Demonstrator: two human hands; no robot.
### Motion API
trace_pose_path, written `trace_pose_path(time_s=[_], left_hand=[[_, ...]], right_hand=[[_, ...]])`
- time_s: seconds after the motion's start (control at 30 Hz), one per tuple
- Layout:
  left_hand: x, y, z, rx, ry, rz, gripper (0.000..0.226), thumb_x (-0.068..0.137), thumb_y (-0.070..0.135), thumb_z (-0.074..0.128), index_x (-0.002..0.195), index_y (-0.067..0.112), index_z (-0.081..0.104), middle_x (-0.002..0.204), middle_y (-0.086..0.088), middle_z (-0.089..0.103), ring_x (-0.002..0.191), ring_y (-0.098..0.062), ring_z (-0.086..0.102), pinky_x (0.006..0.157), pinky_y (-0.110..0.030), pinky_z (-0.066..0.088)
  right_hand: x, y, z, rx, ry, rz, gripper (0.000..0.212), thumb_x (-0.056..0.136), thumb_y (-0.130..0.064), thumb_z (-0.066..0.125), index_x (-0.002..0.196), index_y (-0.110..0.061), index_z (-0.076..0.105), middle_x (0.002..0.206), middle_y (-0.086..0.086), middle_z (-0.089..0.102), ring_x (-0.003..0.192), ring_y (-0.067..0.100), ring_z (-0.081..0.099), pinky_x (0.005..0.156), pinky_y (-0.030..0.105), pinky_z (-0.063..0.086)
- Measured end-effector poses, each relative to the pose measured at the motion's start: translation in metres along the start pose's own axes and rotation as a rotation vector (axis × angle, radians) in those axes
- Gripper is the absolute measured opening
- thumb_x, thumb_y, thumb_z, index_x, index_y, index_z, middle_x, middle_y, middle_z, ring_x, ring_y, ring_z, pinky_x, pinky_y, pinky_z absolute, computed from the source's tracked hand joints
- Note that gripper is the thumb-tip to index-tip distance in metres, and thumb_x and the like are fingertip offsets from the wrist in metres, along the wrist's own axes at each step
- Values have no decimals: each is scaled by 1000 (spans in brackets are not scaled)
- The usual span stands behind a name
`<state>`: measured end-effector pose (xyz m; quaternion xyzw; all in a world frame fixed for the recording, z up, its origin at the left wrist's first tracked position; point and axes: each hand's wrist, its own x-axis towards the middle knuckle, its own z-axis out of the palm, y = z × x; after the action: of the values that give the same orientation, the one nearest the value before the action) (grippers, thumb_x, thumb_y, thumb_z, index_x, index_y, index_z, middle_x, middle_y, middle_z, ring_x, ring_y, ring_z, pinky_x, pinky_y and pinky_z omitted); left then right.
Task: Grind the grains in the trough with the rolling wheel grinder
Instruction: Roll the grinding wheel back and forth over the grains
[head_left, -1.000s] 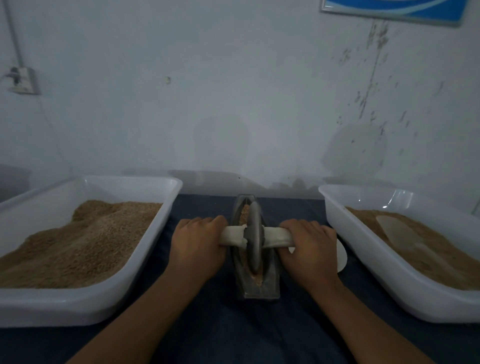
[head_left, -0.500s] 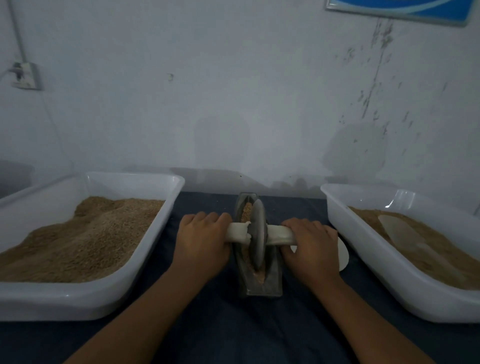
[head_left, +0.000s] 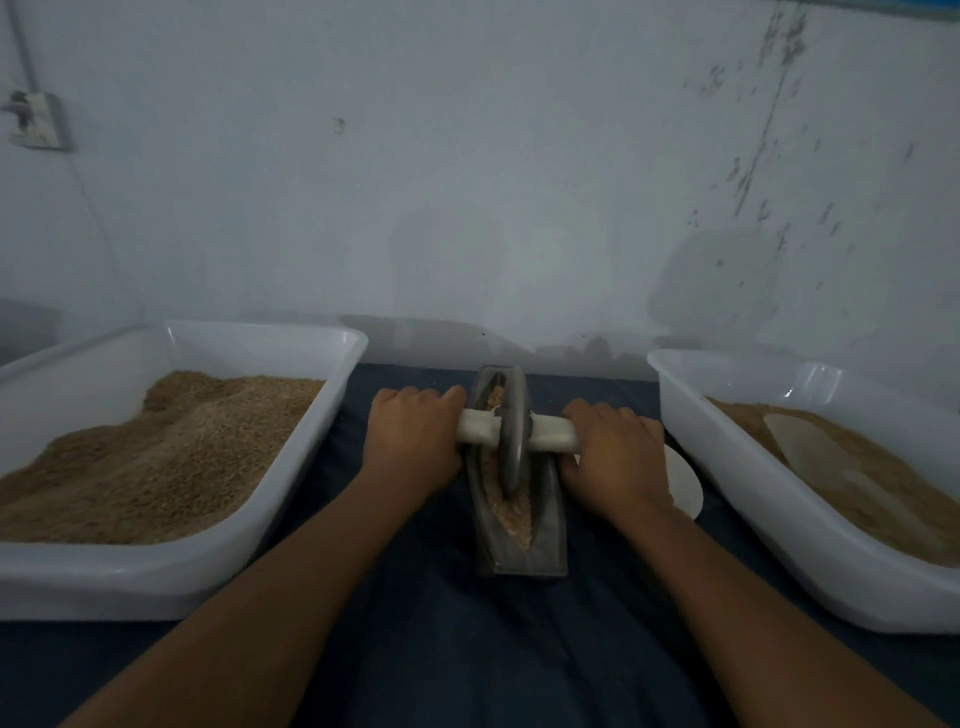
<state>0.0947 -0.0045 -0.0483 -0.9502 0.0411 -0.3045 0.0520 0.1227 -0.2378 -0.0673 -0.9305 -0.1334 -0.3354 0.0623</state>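
Grinding under way — axle (head_left: 550, 433) gripped by left hand (head_left: 413, 441) (nine o'clock) and right hand (head_left: 615, 454), fingers curled; wheel (head_left: 511, 431) in trough (head_left: 545, 525); next, a roll toward six o'clock is likely called for.

Two white rectangular plastic tubs of brown grain (head_left: 171, 571) (head_left: 810, 561), one dark metal boat-shaped trough (head_left: 545, 540), one grey metal rolling wheel (head_left: 511, 441), two bare hands (head_left: 413, 441) (head_left: 618, 457).

Two bare arms w/ no sleeves in view, from elbows down to wrists. Left hand (head_left: 413, 441) & right hand (head_left: 615, 457) are bare too: no gloves, no rings, no watch or bands on wrists. Knuckles look round & smooth.
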Motion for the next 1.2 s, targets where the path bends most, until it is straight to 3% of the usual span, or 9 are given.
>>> trace_pose_path(time_s=[0.23,0.57,0.93,1.07,1.2], left_hand=[[14,-4,8,33,-11,-8,27,79,32,68,100,28,51,88,4,63,80,-20,60,69,-33,30],[20,-10,19,-2,-39,-65,29,82,30,68,107,28,54,91,2,68,80,-21,64,63,-32,32],[-5,4,-7,85,16,-26,32,77,29,69,86,26,38,75,4,61,68,-18,59,63,-32,30],[-16,5,-10,34,35,-34,30,75,30,69,85,27,41,78,4,63,72,-19,59,67,-31,29],[-22,5,-16,-25,58,-32,21,76,28,65,83,26,45,76,5,62,72,-19,58,68,-30,31]], right_hand=[[24,3,-2,-15,-144,-31,22,78,-43,63,95,-36,51,82,-12,57,81,19,60,70,34,27],[42,-7,-6,-88,-168,-37,22,78,-39,64,98,-33,56,92,-8,65,88,21,60,72,33,28],[2,0,-6,12,-23,-11,18,77,-31,67,83,-35,50,75,-11,57,74,21,57,69,33,23],[-13,0,-6,53,77,-18,20,78,-33,69,87,-37,51,74,-17,45,72,16,50,70,32,19],[-23,-2,-6,97,145,-8,24,78,-31,71,89,-39,52,76,-18,48,72,13,47,71,30,17]])
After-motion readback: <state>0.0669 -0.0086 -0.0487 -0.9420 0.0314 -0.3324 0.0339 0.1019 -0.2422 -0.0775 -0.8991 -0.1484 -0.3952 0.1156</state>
